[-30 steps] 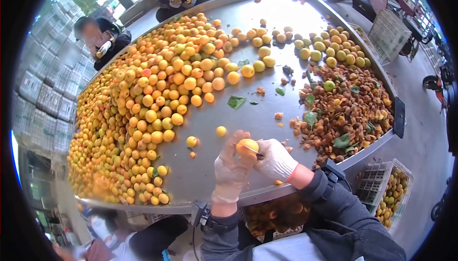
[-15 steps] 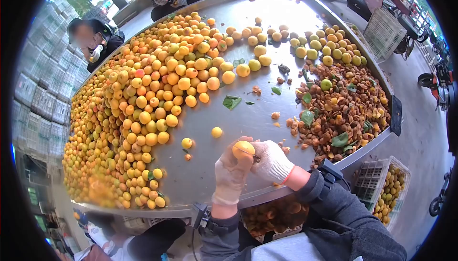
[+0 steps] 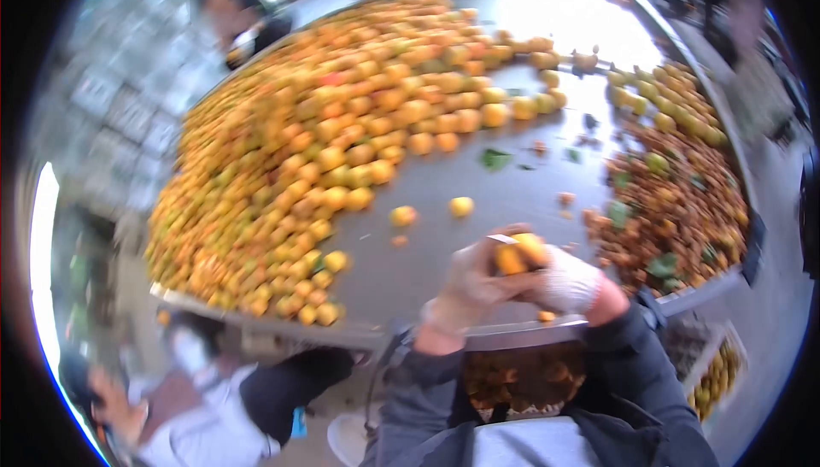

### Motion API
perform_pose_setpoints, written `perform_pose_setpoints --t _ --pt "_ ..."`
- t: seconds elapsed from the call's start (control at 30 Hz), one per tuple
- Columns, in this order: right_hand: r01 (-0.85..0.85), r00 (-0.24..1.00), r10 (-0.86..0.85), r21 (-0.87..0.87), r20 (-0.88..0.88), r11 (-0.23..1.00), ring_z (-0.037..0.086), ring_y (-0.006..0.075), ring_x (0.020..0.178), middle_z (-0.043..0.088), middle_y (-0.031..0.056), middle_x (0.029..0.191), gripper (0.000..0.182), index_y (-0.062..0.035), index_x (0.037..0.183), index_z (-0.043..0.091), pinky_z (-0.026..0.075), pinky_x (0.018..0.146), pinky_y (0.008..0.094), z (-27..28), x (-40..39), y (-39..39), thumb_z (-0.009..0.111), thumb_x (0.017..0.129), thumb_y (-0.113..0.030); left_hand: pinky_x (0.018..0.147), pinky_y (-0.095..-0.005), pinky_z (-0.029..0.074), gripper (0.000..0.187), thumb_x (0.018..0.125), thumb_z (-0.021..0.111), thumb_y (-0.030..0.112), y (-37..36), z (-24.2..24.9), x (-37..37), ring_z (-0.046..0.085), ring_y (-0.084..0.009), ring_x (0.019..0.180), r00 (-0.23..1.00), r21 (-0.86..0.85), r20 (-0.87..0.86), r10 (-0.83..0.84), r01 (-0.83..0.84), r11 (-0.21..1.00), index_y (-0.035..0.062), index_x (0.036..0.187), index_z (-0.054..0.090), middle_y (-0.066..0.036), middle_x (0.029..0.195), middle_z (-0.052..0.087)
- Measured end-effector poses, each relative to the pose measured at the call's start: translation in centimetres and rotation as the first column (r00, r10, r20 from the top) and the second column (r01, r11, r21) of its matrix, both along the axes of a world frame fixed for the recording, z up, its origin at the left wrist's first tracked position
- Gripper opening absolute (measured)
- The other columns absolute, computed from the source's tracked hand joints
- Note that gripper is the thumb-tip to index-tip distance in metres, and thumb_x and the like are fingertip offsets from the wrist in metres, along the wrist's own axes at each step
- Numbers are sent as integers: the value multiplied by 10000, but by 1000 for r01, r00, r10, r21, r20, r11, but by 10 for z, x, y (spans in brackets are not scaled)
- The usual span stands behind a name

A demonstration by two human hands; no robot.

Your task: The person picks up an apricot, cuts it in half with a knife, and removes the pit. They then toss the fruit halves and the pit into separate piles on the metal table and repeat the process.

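Both my hands wear whitish gloves and meet above the near edge of the metal table (image 3: 410, 253). Between them is an orange-yellow apricot (image 3: 519, 255) that looks parted into two halves. My left hand (image 3: 468, 283) closes round its left side, and my right hand (image 3: 566, 280) presses in from the right. A pale, thin edge shows at the top of the fruit; blur hides what it is. Two loose apricots, one at the left (image 3: 402, 216) and one nearer the middle (image 3: 461, 206), lie just beyond my hands.
A big heap of apricots (image 3: 282, 168) covers the table's left side. At right lies a pile of brown pits and scraps (image 3: 675, 202) with leaves. Below the edge are a container of brownish pieces (image 3: 525, 381) and a crate of fruit (image 3: 716, 377). Other people sit around the table.
The apricot was whole-looking in my fingers and now appears split into two halves. My view has turned, so the table and hands sit differently in the picture, with motion blur.
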State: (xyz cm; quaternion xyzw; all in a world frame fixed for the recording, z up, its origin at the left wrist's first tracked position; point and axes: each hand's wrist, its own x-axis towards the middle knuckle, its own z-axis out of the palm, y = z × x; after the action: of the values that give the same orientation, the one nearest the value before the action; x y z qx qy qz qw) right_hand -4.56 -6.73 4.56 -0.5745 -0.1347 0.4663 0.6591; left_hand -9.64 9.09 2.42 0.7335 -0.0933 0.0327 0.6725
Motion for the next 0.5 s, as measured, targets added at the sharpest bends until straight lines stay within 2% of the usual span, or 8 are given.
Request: perform_pose_setpoints --t 0.07,0.17,0.2,0.23,0.27,0.37,0.47,0.5 --pt "-15 915 154 -350 372 937 603 96 717 670 28 795 179 -34 974 681 505 655 265 -7 6 -13 698 804 -88 774 -245 516 497 769 766 53 0 9 -1 601 -139 882 965 -451 -261 -31 -94 888 14 1225 571 -41 1074 610" --pt "171 917 18 -433 399 885 555 73 586 602 14 607 147 -39 894 712 458 544 222 11 10 -26 620 784 -71 746 -259 509 546 763 772 84 2 2 8 592 -148 851 956 -589 -293 17 -195 784 14 1254 543 -44 1054 593" --pt "290 923 -108 -481 370 828 555 70 593 581 13 587 184 -39 928 707 460 540 215 18 9 -28 610 773 -62 751 -282 514 585 754 782 117 1 2 9 598 -159 859 967 -178 -93 239 -253 951 16 1270 523 -57 1041 590" --pt "408 904 -324 -338 279 848 553 74 554 568 13 602 246 -19 994 680 455 481 202 24 9 -30 598 763 -34 757 -305 519 625 746 791 149 -2 1 10 604 -169 868 925 248 177 335 -372 895 19 1285 503 -69 1028 588" --pt "408 905 -323 -343 279 846 553 74 554 568 13 602 246 -19 994 680 455 481 202 24 5 -25 598 763 -34 757 -305 519 625 746 791 149 -7 0 9 604 -169 868 926 245 174 336 -371 896 19 1285 503 -69 1028 588" --pt "586 629 -580 175 518 791 529 84 455 600 23 692 262 -12 1028 657 425 400 214 4 -10 2 620 776 -74 790 -295 516 537 763 758 164 -28 3 7 621 -177 877 932 367 267 246 -335 868 19 1230 539 -90 982 600" --pt "463 858 -372 -224 354 857 528 74 469 595 16 681 258 -33 1035 656 422 420 208 29 1 -21 630 791 -111 784 -286 520 514 792 721 146 -26 8 -1 635 -178 806 974 15 -53 219 -218 976 9 1244 519 -98 950 630" --pt "462 871 -383 -249 307 851 516 67 464 595 16 684 223 -40 1010 660 393 405 198 33 4 -23 619 810 -132 750 -294 535 471 857 649 188 -24 2 -1 645 -175 771 960 217 38 276 -278 936 9 1265 495 -115 926 647"
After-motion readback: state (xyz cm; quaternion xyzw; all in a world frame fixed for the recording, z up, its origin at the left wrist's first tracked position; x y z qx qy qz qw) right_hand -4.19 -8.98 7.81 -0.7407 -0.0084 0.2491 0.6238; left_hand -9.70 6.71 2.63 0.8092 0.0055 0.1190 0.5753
